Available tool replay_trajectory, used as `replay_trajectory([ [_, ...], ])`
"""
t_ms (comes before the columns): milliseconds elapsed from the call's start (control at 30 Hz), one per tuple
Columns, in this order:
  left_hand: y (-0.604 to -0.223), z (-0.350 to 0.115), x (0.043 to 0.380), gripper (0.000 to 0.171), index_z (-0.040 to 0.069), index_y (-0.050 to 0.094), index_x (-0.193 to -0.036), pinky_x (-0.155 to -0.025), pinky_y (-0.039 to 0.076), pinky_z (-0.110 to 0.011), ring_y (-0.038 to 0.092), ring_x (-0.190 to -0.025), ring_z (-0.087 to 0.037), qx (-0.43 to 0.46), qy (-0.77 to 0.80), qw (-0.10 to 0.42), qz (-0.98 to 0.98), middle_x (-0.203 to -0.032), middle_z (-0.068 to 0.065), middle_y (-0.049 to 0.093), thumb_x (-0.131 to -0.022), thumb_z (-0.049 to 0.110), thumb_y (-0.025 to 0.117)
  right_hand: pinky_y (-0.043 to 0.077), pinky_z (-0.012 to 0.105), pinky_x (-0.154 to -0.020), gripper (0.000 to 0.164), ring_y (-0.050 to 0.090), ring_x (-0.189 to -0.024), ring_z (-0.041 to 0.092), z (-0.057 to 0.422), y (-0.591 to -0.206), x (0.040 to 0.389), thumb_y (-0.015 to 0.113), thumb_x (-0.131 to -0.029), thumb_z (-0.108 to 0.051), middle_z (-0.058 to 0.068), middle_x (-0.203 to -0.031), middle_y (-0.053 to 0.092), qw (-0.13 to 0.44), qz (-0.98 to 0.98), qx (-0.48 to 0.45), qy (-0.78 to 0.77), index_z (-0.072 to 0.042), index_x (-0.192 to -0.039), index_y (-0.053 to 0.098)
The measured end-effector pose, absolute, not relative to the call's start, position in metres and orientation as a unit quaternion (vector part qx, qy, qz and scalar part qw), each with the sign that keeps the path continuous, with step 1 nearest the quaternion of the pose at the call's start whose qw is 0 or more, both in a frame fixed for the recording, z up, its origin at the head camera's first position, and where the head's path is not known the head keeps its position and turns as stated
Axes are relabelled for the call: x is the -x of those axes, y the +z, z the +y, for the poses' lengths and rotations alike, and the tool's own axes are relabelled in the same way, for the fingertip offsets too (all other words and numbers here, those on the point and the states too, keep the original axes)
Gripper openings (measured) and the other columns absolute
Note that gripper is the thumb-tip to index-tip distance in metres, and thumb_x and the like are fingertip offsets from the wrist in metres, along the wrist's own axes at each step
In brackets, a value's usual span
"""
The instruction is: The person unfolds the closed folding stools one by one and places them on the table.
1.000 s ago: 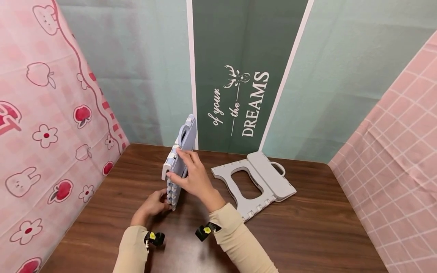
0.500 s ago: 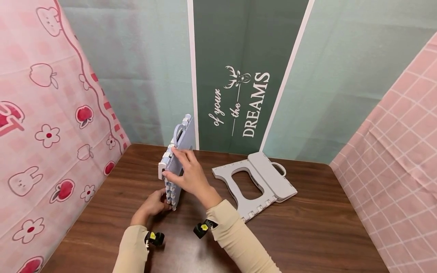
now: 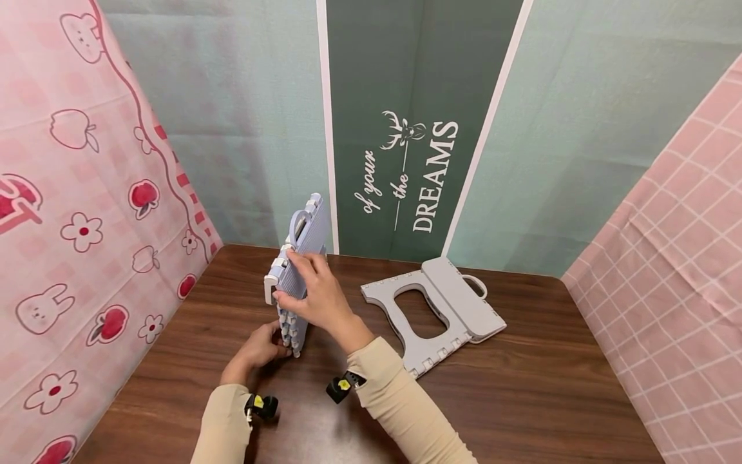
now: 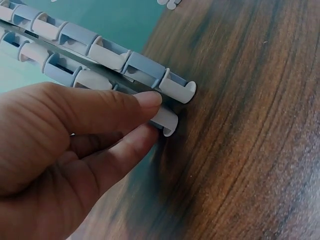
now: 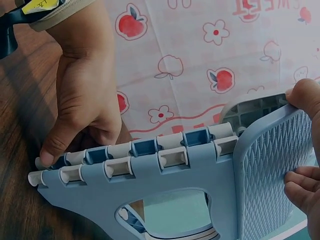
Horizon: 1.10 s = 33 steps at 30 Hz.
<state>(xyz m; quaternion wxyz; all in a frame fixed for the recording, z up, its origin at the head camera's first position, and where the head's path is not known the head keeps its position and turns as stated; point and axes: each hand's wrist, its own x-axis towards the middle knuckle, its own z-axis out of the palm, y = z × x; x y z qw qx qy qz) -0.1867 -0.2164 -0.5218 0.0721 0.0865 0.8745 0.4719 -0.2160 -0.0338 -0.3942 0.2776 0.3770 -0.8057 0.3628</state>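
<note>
A blue-and-white folding stool (image 3: 310, 258), mostly folded, stands on edge with its carry handle at the top. My left hand (image 3: 259, 348) is low at its near side. In the left wrist view the left thumb and forefinger pinch the end of one hinged leg panel (image 4: 167, 120), with a narrow gap to the other leg panel. My right hand (image 3: 324, 293) holds the upper part. The right wrist view shows its thumb on the rim of the textured seat panel (image 5: 275, 150) and its fingers against the face. The stool's far side is hidden.
A light grey folding stool (image 3: 464, 296) lies flat to the right on the brown wooden table (image 3: 522, 399). Behind the table hangs a green cloth (image 3: 278, 129) with lettering. Pink cloths (image 3: 98, 258) flank both sides.
My right hand has moved slightly left, and the stool's upper part has tilted left with it, showing more of the textured seat face. My left hand stays in place at the bottom.
</note>
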Motion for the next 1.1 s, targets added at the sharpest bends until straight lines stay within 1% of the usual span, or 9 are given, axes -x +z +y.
replay_trajectory([
  [100, -0.52, -0.216, 0.186, 0.046, -0.005, 0.057, -0.106, -0.066, 0.045, -0.033, 0.054, -0.071, -0.016, -0.09, 0.472, 0.075, 0.874, -0.078, -0.003, 0.06, -0.064, -0.005, 0.076, 0.048, 0.027, -0.072, 0.07, 0.053, -0.09, 0.022, -0.033, -0.395, 0.215, 0.079, -0.072, -0.028, 0.013, -0.106, 0.049, 0.276, -0.809, -0.373, 0.362, -0.008, -0.132, 0.049],
  [200, -0.516, -0.215, 0.185, 0.049, -0.006, 0.055, -0.11, -0.067, 0.046, -0.033, 0.057, -0.075, -0.019, -0.096, 0.482, 0.08, 0.867, -0.083, -0.005, 0.061, -0.065, -0.004, 0.075, 0.048, 0.028, -0.072, 0.069, 0.054, -0.088, 0.021, -0.032, -0.394, 0.214, 0.078, -0.072, -0.029, 0.013, -0.105, 0.049, 0.273, -0.813, -0.367, 0.36, -0.008, -0.132, 0.049],
  [333, -0.507, -0.216, 0.182, 0.057, -0.01, 0.049, -0.119, -0.072, 0.049, -0.036, 0.061, -0.087, -0.029, -0.112, 0.503, 0.084, 0.853, -0.096, -0.014, 0.063, -0.067, -0.005, 0.073, 0.049, 0.029, -0.071, 0.069, 0.055, -0.087, 0.021, -0.031, -0.394, 0.212, 0.078, -0.073, -0.028, 0.013, -0.105, 0.05, 0.271, -0.815, -0.363, 0.362, -0.008, -0.132, 0.049],
  [433, -0.504, -0.216, 0.179, 0.06, -0.009, 0.047, -0.123, -0.078, 0.048, -0.04, 0.059, -0.097, -0.034, -0.115, 0.505, 0.077, 0.852, -0.105, -0.019, 0.061, -0.068, -0.007, 0.072, 0.049, 0.029, -0.071, 0.069, 0.055, -0.086, 0.021, -0.032, -0.394, 0.212, 0.078, -0.073, -0.028, 0.013, -0.105, 0.05, 0.271, -0.814, -0.364, 0.362, -0.008, -0.132, 0.049],
  [567, -0.499, -0.217, 0.177, 0.065, -0.007, 0.046, -0.127, -0.085, 0.045, -0.046, 0.055, -0.106, -0.036, -0.11, 0.493, 0.062, 0.861, -0.115, -0.021, 0.058, -0.068, -0.007, 0.071, 0.048, 0.028, -0.071, 0.069, 0.054, -0.085, 0.021, -0.033, -0.395, 0.212, 0.077, -0.074, -0.029, 0.013, -0.104, 0.049, 0.276, -0.813, -0.365, 0.36, -0.008, -0.132, 0.049],
  [700, -0.493, -0.217, 0.176, 0.067, -0.007, 0.042, -0.13, -0.087, 0.043, -0.052, 0.05, -0.111, -0.041, -0.121, 0.512, 0.044, 0.849, -0.119, -0.025, 0.054, -0.068, -0.01, 0.068, 0.049, 0.028, -0.071, 0.07, 0.054, -0.087, 0.022, -0.032, -0.395, 0.213, 0.078, -0.073, -0.029, 0.013, -0.103, 0.05, 0.285, -0.808, -0.367, 0.361, -0.007, -0.132, 0.049],
  [833, -0.489, -0.215, 0.178, 0.066, -0.006, 0.043, -0.13, -0.089, 0.04, -0.054, 0.048, -0.112, -0.042, -0.128, 0.543, 0.006, 0.83, -0.119, -0.026, 0.053, -0.07, -0.012, 0.067, 0.049, 0.028, -0.07, 0.07, 0.053, -0.087, 0.022, -0.032, -0.395, 0.214, 0.078, -0.073, -0.028, 0.014, -0.104, 0.05, 0.289, -0.806, -0.369, 0.361, -0.006, -0.132, 0.049],
  [933, -0.487, -0.213, 0.179, 0.063, -0.006, 0.045, -0.129, -0.089, 0.042, -0.051, 0.052, -0.107, -0.039, -0.125, 0.541, -0.018, 0.832, -0.115, -0.024, 0.056, -0.071, -0.01, 0.068, 0.048, 0.027, -0.069, 0.069, 0.053, -0.085, 0.022, -0.031, -0.395, 0.214, 0.078, -0.073, -0.028, 0.014, -0.103, 0.05, 0.29, -0.805, -0.371, 0.361, -0.006, -0.132, 0.049],
  [1100, -0.488, -0.211, 0.179, 0.055, -0.008, 0.05, -0.122, -0.084, 0.047, -0.045, 0.058, -0.098, -0.035, -0.104, 0.541, -0.018, 0.835, -0.107, -0.023, 0.059, -0.071, -0.012, 0.068, 0.048, 0.026, -0.067, 0.068, 0.052, -0.082, 0.02, -0.032, -0.397, 0.214, 0.078, -0.073, -0.027, 0.013, -0.101, 0.049, 0.289, -0.804, -0.373, 0.362, -0.007, -0.131, 0.05],
])
